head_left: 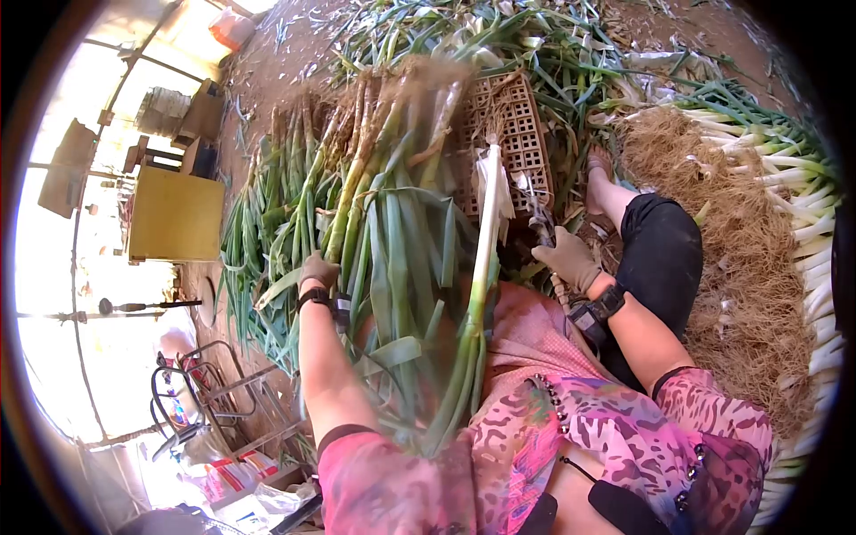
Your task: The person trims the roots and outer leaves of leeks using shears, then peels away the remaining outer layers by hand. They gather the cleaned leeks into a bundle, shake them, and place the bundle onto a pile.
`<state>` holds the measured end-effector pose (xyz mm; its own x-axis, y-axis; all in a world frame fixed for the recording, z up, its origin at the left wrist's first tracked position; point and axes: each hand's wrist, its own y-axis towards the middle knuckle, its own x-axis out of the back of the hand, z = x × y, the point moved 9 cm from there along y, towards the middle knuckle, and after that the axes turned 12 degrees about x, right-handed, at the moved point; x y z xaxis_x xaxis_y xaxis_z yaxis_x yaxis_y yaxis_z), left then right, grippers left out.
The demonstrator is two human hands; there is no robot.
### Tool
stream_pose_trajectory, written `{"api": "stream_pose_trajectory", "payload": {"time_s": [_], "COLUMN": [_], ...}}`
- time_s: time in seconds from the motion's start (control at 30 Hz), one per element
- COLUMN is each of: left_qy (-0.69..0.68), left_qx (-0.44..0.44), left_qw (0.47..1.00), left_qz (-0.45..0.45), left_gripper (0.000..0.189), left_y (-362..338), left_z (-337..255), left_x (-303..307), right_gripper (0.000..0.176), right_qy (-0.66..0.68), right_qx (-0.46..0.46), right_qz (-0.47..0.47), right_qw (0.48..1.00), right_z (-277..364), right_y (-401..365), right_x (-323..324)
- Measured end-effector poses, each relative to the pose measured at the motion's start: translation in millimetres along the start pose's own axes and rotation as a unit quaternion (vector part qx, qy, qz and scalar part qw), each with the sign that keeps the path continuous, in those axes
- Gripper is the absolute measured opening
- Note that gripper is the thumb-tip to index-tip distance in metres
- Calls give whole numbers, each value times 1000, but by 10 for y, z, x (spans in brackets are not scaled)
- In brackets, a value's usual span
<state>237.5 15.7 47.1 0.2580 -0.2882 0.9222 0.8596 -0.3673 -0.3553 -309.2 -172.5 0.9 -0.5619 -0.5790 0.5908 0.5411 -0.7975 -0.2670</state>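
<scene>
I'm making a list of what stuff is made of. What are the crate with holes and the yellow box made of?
The crate looks like hard, dull, dirty plastic: its square holes make a neat, even grid. The yellow box has flat, plain yellow sides, so maybe painted wood or metal; I can't tell which.

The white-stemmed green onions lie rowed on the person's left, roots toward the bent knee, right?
Not left: the head view shows the white-stemmed green onions rowed on the person's right. Their roots do point toward the bent knee.
</scene>
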Motion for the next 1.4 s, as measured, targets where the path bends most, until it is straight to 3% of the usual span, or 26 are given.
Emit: {"api": "stream_pose_trajectory", "payload": {"time_s": [0.07, 0.13, 0.27, 0.33, 0.43, 0.6, 0.67, 0.73, 0.8, 0.83, 0.87, 0.93, 1.0, 1.07, 1.13, 1.17, 1.2, 1.27, 1.3, 1.4], "left_qy": [26, 80, 7, -10, -28, -113, -43, -69, -112, -139, -168, -169, -212, -227, -242, -345, -347, -334, -383, -302], "left_qx": [0, -5, -26, -88, -142, -196, -245, -205, -246, -233, -267, -294, -277, -220, -176, -176, -153, -160, -146, -200], "left_qw": [1000, 993, 988, 982, 988, 963, 960, 965, 952, 943, 937, 927, 923, 942, 952, 908, 902, 905, 871, 907], "left_qz": [-14, -88, -155, -166, -62, 144, 127, 148, 141, 193, 153, 160, 160, 110, 72, 158, 207, 212, 271, 216], "left_gripper": [55, 51, 45, 43, 44, 49, 51, 52, 53, 53, 52, 46, 50, 50, 34, 29, 26, 28, 32, 42], "left_y": [-379, -707, -1221, -1678, -2406, -2817, -2760, -2754, -2910, -2948, -3176, -3230, -3024, -2887, -2542, -1980, -2013, -2161, -2209, -2265], "left_z": [-147, -162, -34, -153, -540, -1440, -1950, -2333, -2612, -2692, -2697, -2642, -2536, -2383, -2245, -2125, -2081, -2073, -2090, -2134], "left_x": [271, 626, 1417, 1814, 2066, 1046, 448, -38, -178, -348, -200, -264, -345, -241, -407, -1033, -1033, -813, -834, -707], "right_gripper": [58, 58, 60, 62, 63, 65, 65, 65, 63, 62, 61, 54, 50, 45, 44, 43, 42, 44, 45, 48], "right_qy": [-1, -6, -13, -12, -8, 27, 75, 122, 158, 158, 159, 171, 174, 262, 356, 310, 195, 110, 102, 98], "right_qx": [-5, -8, 1, 4, 15, 56, 56, 50, 30, 38, 48, 118, 179, 114, 27, 68, 146, 241, 229, 187], "right_qz": [-1, 7, 10, 13, 17, 27, 19, 9, -17, -41, -64, -83, -72, -8, 72, 42, 18, 90, 85, 92], "right_qw": [1000, 1000, 1000, 1000, 1000, 998, 995, 991, 987, 986, 984, 975, 966, 958, 931, 947, 970, 960, 964, 973], "right_z": [-60, -33, 45, 153, 239, 38, -98, -168, -179, -189, -125, 196, 527, 492, 427, 436, 555, 790, 774, 653], "right_y": [8, -14, -35, -87, -122, -10, 13, -1, -46, -28, -28, -57, -36, -20, -101, -156, -297, -718, -847, -1060], "right_x": [-1, -5, 3, 67, 71, -192, -237, -198, -36, 47, 167, 379, 534, 394, 198, 157, 156, -14, -39, -43]}}
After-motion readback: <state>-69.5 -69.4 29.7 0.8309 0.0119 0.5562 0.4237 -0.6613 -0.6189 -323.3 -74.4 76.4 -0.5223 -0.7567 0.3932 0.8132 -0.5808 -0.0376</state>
